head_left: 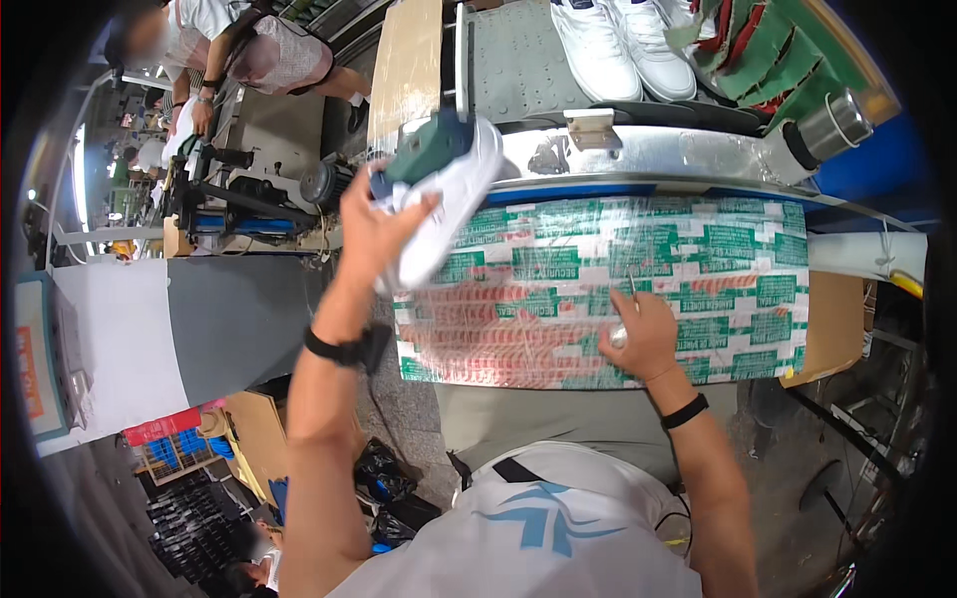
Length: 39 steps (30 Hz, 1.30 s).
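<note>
The left hand [374, 224] is shut tight around a white sneaker [444, 194], lifted at 11 o'clock over the work board [698, 289], which is covered in green, white and red tape labels. The right hand [643, 334] pinches a thin metal tool [632, 286] on the board. 2 more white sneakers [623, 45] sit at 12 o'clock.

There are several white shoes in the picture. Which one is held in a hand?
The white shoe with the green insert, held up by the left hand over the taped board's left end. The other white shoes stand untouched on the grey surface further back.
</note>
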### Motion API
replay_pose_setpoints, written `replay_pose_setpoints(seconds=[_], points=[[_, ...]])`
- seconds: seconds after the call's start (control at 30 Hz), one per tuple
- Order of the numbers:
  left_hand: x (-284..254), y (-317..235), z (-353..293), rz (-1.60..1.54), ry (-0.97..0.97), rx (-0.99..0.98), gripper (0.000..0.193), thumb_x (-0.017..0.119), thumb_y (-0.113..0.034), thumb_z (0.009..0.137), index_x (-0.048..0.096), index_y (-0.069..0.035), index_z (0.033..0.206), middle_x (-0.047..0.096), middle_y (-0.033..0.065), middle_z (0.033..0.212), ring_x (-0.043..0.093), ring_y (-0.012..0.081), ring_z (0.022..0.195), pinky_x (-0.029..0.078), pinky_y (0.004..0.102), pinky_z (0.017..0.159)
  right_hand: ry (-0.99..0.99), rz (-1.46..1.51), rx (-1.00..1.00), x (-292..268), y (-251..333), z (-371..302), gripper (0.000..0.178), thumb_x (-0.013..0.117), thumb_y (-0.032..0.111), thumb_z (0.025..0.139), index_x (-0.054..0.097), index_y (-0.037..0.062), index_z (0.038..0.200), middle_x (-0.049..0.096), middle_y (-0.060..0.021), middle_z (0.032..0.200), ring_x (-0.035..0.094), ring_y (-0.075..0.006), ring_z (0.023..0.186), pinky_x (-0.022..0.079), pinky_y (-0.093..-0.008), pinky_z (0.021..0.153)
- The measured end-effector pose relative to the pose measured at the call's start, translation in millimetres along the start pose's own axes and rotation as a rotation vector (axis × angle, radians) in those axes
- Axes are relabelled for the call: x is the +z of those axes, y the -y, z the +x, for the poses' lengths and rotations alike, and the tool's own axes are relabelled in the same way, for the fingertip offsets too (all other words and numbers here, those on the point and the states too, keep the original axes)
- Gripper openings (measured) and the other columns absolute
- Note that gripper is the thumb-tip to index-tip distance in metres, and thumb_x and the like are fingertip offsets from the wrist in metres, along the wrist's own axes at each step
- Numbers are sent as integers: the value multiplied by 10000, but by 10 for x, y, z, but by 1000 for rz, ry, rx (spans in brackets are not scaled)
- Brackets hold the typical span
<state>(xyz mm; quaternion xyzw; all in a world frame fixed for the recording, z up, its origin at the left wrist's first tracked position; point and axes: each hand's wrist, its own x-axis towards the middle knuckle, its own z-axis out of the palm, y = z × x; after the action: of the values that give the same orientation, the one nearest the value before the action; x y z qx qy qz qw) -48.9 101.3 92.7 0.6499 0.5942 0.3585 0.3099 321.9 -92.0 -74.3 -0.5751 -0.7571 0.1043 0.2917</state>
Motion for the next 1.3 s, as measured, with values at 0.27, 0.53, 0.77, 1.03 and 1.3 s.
replay_pose_setpoints(seconds=[0.27, 0.53, 0.77, 1.03, 1.3], points=[[-481, 371, 2491, 702, 174, 172, 858, 977, -344, 841, 607, -91, 1573, 789, 165, 1310, 759, 283, 1170, 591, 422, 1066, 1, 46, -45, 87, 62, 52, 530, 873, 321, 784, 780, 83, 1248, 657, -147, 1031, 676, -363, 921, 565, -477, 772], [1699, -408, 2265, 724, 9, 438, 808, 813, -358, 936, 528, 98, 1539, 498, 354, 1616, 445, 501, 1551, 364, 595, 1308, 7, -35, -19, 66, 19, 17, 510, 866, 329, 776, 796, 100, 1225, 665, -160, 1054, 685, -371, 922, 563, -483, 763], [2913, -593, 2789, 390, 133, -169, 1285, 917, -686, 786, 393, 183, 1574, 544, 334, 1597, 598, 455, 1461, 502, 450, 1240, 30, 9, -55, 116, 39, 61, 511, 867, 326, 758, 799, 111, 1216, 650, -147, 1022, 674, -337, 891, 546, -469, 738], [2629, -254, 3037, 164, 211, -182, 1130, 1029, -524, 692, 575, 129, 1495, 713, 273, 1461, 736, 335, 1319, 589, 426, 1128, 39, -4, -7, 74, 2, -18, 521, 871, 320, 740, 803, 107, 1211, 652, -153, 1037, 677, -354, 907, 557, -480, 769], [2565, -167, 2874, 101, 206, -184, 1311, 1041, -502, 680, 346, 54, 1644, 651, 308, 1520, 660, 431, 1415, 510, 437, 1226, 44, -29, -35, 79, 15, 16, 524, 873, 356, 729, 815, 97, 1181, 650, -154, 1037, 678, -347, 895, 561, -481, 752]])
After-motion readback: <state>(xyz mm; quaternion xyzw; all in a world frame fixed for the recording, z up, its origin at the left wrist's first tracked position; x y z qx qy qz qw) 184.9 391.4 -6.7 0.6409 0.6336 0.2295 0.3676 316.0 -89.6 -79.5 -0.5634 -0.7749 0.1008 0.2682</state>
